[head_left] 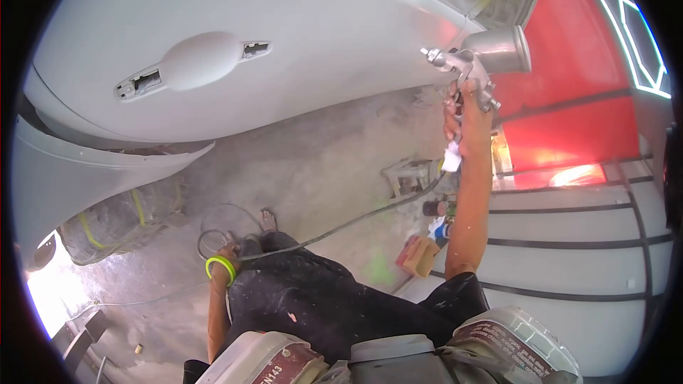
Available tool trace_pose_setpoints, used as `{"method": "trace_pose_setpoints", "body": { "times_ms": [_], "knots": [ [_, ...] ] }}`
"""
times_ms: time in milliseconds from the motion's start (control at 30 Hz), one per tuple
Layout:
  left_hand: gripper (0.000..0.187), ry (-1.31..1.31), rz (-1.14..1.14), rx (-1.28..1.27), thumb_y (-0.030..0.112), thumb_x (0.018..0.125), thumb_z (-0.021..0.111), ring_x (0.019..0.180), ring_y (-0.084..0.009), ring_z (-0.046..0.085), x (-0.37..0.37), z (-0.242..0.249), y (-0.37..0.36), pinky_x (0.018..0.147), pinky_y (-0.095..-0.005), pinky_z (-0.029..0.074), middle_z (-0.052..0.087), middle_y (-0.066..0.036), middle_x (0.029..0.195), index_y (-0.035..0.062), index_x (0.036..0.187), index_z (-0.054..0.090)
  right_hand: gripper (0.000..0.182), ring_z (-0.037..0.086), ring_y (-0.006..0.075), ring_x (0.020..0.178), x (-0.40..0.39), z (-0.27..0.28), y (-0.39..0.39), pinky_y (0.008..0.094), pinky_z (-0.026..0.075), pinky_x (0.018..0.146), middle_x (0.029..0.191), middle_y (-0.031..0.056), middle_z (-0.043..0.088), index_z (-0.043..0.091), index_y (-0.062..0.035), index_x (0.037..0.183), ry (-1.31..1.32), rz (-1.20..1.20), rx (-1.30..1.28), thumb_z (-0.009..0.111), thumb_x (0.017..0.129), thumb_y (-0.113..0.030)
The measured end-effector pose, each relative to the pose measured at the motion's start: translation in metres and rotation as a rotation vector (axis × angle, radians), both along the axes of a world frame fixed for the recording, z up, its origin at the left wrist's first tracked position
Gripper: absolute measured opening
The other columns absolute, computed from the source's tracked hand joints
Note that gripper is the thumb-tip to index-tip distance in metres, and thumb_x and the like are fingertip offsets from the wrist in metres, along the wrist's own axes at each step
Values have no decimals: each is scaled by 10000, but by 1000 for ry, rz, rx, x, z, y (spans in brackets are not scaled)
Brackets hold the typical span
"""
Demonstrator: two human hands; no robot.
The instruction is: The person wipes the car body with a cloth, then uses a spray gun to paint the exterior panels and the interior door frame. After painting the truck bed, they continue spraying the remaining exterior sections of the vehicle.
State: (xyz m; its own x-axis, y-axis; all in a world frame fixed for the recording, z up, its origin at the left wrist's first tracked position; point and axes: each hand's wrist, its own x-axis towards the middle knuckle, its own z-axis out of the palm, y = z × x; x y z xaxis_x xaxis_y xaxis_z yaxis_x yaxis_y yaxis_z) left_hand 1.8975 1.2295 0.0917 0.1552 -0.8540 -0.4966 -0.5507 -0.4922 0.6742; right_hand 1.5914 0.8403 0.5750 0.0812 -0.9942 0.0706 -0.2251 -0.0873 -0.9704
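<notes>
My right hand (461, 110) is wrapped round the handle of a metal spray gun (455, 62), raised beside the car's grey body panel (313, 43). A silver paint cup (498, 50) sits on the gun, and its nozzle points left toward the panel. White wrapping shows at the handle's lower end, where a dark air hose (363, 215) runs down and left across my legs. My left hand (228, 250), low by my thigh with a bright yellow-green band at the wrist, is closed on the hose near a loop of it.
Masked wheels stand under the car, one covered wheel (128, 220) at lower left. A cardboard box (417, 256), small containers and a stand (410, 179) are on the dusty floor at right. Beyond are a red panel (569, 78) and a white wall. Respirator filters (512, 345) fill the bottom edge.
</notes>
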Motion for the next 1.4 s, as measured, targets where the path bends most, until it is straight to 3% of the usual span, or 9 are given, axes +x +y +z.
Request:
{"method": "trace_pose_setpoints", "body": {
  "times_ms": [400, 500, 700, 800, 867, 1000, 1067, 1200, 1400],
  "knots": [
    [448, 72, 82, -55, 187, 727, 823, 1018, -386, 706, -33, 19, -32, 881, -458, 559, 733, -187, 1057, 102, 1145, 685, 351, 328, 64, 363, -112, 18, -147, 267, 296, 320, 596, -33, 456, 548, -139, 869, 63, -338, -93, 651, 998, -449],
    [431, -47, 103, -133, 242, 719, 849, 891, -348, 728, -39, 5, -34, 798, -426, 567, 743, -165, 927, 86, 1093, 700, 337, 328, 58, 373, -125, 12, -156, 256, 293, 332, 606, -38, 459, 550, -152, 862, 71, -369, -159, 667, 990, -440],
    [455, -61, 41, -43, 269, 722, 859, 916, -311, 727, -40, -16, -42, 817, -404, 564, 740, -143, 942, 117, 1119, 696, 408, 333, 51, 386, -75, 46, -94, 256, 301, 349, 612, -42, 450, 557, -118, 872, -24, -57, 1, 676, 984, -492],
    [480, -88, 22, -4, 253, 710, 865, 891, -295, 719, -43, 15, -50, 813, -389, 564, 733, -130, 926, 123, 1139, 694, 426, 312, 40, 392, -47, 51, -62, 244, 306, 360, 622, -46, 434, 556, -114, 879, -30, 108, 12, 671, 986, -509],
    [486, -71, 21, 7, 236, 710, 861, 900, -293, 720, -47, 18, -49, 814, -389, 564, 733, -131, 932, 121, 1150, 692, 414, 424, 56, 441, -49, 43, -52, 233, 319, 371, 661, -28, 515, 608, -88, 974, -93, 279, 96, 670, 990, -497],
    [492, -32, 29, 82, 204, 709, 850, 923, -303, 728, -44, 9, -23, 821, -403, 566, 742, -133, 949, 118, 1165, 690, 460, 662, 95, 690, -21, 3, -7, 201, 358, 405, 842, 32, 705, 665, -46, 1227, -228, 412, -16, 678, 994, -443],
    [476, -38, 38, 83, 165, 697, 855, 914, -319, 728, -36, 6, -5, 816, -420, 566, 739, -130, 928, 108, 1142, 695, 479, 710, 115, 904, -32, -50, -2, 217, 470, 513, 1009, 63, 763, 651, -41, 1336, -177, 634, 96, 704, 983, -361],
    [478, -84, 70, 171, 179, 714, 864, 973, -360, 726, -21, 10, 21, 857, -455, 569, 748, -150, 1008, 105, 1151, 687, 420, 710, 131, 873, 1, -148, 56, 309, 558, 776, 1013, 43, 768, 703, -60, 1261, -7, 656, 116, 768, 928, -308],
    [447, -222, -177, 82, 217, 763, 785, 1095, -339, 713, 29, -66, 61, 920, -425, 562, 749, -168, 1128, 119, 1192, 706, 399, 699, 167, 848, 58, -231, 168, 349, 543, 761, 918, 99, 757, 726, -55, 1201, 328, 584, 251, 742, 939, -355]
  ]
}}
